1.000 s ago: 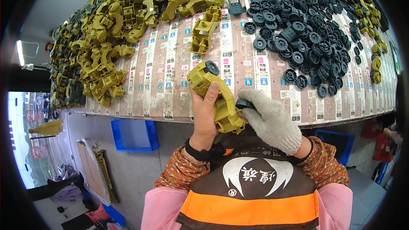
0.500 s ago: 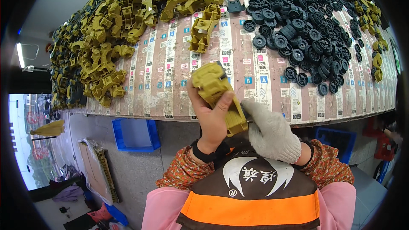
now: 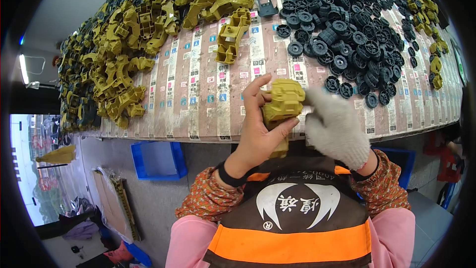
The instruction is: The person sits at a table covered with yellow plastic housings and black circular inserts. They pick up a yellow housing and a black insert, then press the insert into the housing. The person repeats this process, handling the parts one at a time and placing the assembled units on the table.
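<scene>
My bare left hand [image 3: 258, 136] grips a mustard-yellow plastic toy vehicle body [image 3: 285, 100] above the table's near edge, thumb across its near side and fingers around its left side. Close against the body's right side is my right hand [image 3: 334, 129], in a pale knitted glove. Its fingertips are smeared by motion, and whether they hold a small part is not visible. Beyond my hands, one more yellow toy body [image 3: 232, 37] lies by itself on the table, hollow side showing. Past it rests a dark grey chassis-like plastic part [image 3: 266, 2].
A large heap of yellow plastic bodies [image 3: 126, 34] covers the table's left side. Black toy wheels [image 3: 362, 39] are piled at right, with more yellow bodies [image 3: 435, 72] along the right edge. Printed sheeting covers the table [image 3: 193, 104]. Blue bins [image 3: 157, 160] stand below its edge.
The yellow toy body has moved right and been turned, so its end now faces up. My left hand moved with it; my gloved right hand shifted right and upward.
</scene>
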### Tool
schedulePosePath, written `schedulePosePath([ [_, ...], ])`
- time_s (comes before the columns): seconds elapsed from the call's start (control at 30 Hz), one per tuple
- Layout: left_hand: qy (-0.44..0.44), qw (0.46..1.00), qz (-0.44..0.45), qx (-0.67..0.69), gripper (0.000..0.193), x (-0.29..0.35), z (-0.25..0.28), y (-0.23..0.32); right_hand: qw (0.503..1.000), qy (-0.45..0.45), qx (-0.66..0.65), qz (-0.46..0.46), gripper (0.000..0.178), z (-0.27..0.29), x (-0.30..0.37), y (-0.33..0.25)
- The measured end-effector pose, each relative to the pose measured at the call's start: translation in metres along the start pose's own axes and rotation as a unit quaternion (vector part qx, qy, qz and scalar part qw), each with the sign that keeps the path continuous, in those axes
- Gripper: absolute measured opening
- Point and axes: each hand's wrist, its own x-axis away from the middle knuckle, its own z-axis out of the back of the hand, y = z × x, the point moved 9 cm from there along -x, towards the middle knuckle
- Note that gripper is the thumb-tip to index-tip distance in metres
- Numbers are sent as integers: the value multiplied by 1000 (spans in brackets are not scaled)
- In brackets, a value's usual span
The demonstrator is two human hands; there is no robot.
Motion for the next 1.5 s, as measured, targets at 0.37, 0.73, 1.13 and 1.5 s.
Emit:
schedulePosePath([
  [0.37, -184, 844, 298, 407, 108, 14, -7, -24, 919, -45, -371, -126, 48, -2, 43, 69],
  [0.73, 70, 816, 284, 498, 49, 23, -24, -69, 977, 206, 45, 34, 12, 63, 44, 54],
  [1.13, 17, 830, 317, 459, 59, 26, -31, -61, 937, 143, 319, 24, 23, 50, 20, 74],
  [1.5, -34, 887, 286, 361, 79, 27, -51, -46, 977, 117, -170, -51, 35, 12, 24, 51],
])
